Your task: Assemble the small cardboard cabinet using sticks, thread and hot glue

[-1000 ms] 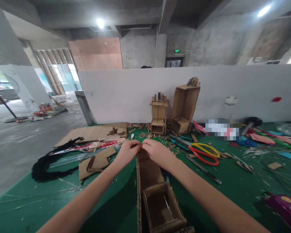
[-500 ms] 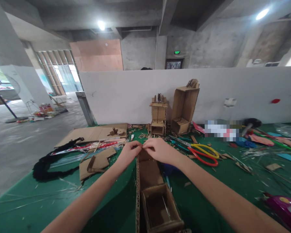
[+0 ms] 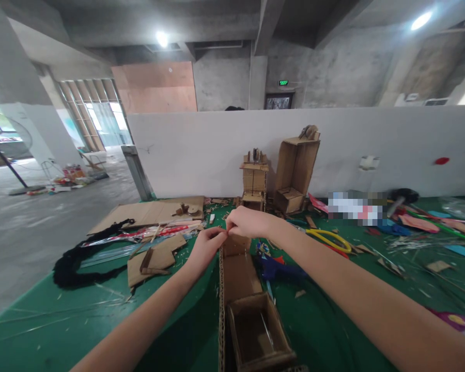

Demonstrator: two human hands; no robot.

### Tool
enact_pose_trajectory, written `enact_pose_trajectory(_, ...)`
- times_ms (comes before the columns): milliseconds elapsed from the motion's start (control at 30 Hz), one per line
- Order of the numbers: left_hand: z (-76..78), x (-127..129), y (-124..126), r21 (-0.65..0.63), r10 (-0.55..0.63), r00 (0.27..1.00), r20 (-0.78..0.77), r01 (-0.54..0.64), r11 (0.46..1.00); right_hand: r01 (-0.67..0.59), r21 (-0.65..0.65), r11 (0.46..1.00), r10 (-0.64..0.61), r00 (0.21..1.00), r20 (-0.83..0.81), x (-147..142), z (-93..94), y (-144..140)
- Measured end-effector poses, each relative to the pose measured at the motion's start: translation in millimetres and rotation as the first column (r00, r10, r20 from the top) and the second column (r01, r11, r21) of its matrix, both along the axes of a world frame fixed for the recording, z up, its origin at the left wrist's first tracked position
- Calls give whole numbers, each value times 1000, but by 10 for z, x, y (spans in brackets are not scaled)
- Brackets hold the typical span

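Note:
A long cardboard frame (image 3: 238,276) lies in front of me, pointing away, with an open cardboard box (image 3: 260,330) set in its near end. At its far end my left hand (image 3: 210,243) pinches with thumb and forefinger. My right hand (image 3: 248,223) is closed beside it, fingertips meeting the left ones. Whatever sits between the fingertips is too small and hidden to make out. Right of the frame, partly under my right forearm, is a dark blue tool (image 3: 275,268), its kind unclear.
Two upright cardboard models (image 3: 297,170) stand against the white partition (image 3: 197,155). To the left are a black fuzzy coil (image 3: 67,266) and cardboard scraps (image 3: 155,258). Yellow-handled scissors (image 3: 329,238) and a purple object (image 3: 455,320) lie on the right of the green table (image 3: 186,330).
My right hand has risen slightly and its wrist has turned; the forearm has swung up, covering more of the scissors and uncovering the blue tool. The left hand stays nearly still.

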State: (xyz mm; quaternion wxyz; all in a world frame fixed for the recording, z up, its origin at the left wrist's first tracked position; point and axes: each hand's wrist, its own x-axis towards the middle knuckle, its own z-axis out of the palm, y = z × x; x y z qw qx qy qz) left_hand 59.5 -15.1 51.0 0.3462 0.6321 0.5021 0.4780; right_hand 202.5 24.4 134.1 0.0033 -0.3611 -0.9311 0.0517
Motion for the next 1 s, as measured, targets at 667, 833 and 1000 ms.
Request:
enact_pose_trajectory(667,-127,-45,90,27,31,999,9,-31,999,-126,403,907,60,983,174,-1,-314,-234)
enact_pose_trajectory(833,-117,-40,79,26,40,999,-2,-40,999,-126,432,893,56,984,171,0,-340,-275)
enact_pose_trajectory(1000,-73,-26,50,18,43,999,-7,-43,999,-97,393,914,42,989,145,6,-316,-194)
